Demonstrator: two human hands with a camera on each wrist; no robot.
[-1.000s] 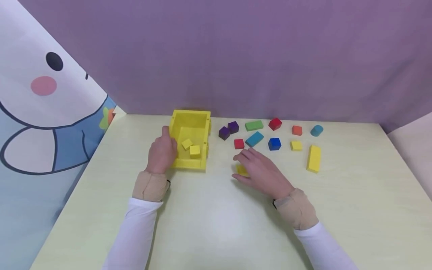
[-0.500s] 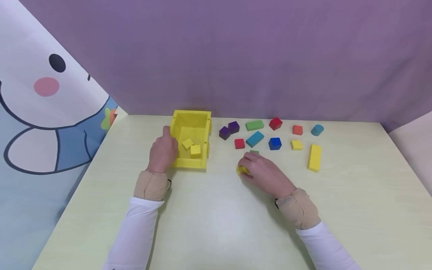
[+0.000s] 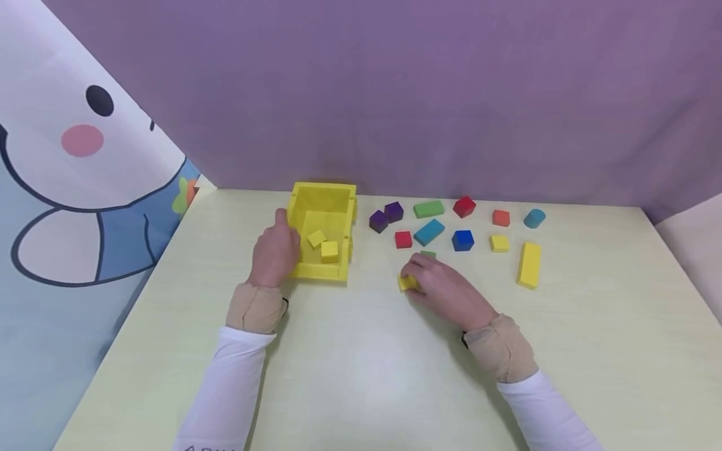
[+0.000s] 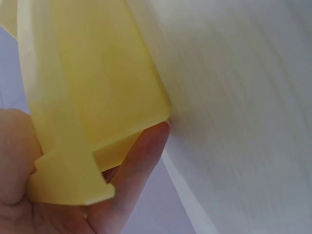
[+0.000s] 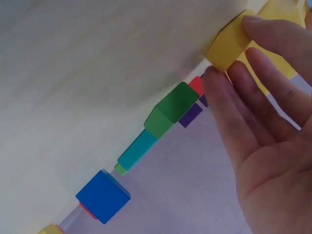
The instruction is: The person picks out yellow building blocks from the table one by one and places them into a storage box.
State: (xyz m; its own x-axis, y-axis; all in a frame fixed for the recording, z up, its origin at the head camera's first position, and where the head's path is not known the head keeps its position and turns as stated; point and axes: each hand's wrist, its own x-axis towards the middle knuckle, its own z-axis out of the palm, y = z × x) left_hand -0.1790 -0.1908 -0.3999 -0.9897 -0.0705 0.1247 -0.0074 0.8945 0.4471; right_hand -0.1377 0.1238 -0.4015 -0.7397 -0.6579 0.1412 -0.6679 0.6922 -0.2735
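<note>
At the left side of a yellow plastic bin (image 3: 321, 273), my left hand (image 3: 274, 254) grips its wall. The left wrist view shows the thumb on one side of the bin's rim (image 4: 66, 183) and a finger (image 4: 141, 161) stretched under the end. Two small yellow blocks, one a cube (image 3: 329, 252), lie inside the bin. To its right, my right hand (image 3: 448, 291) pinches a yellow block (image 5: 226, 44) between thumb and fingertips, low over the table. Just behind those fingers sits a green block (image 5: 173, 109), mostly hidden in the head view.
Behind my right hand lie purple cubes (image 3: 378, 221), a green bar (image 3: 429, 208), a teal bar (image 3: 429, 232), red blocks (image 3: 464, 207), a blue cube (image 3: 463, 240) and a teal cylinder (image 3: 534, 218). A long yellow bar (image 3: 529, 265) lies farther right. A purple curtain (image 3: 361, 94) hangs behind the table.
My right thumb and fingers have closed together on the yellow block, uncovering part of the green block behind. My left hand stays on the bin. The whole head view has shifted slightly.
</note>
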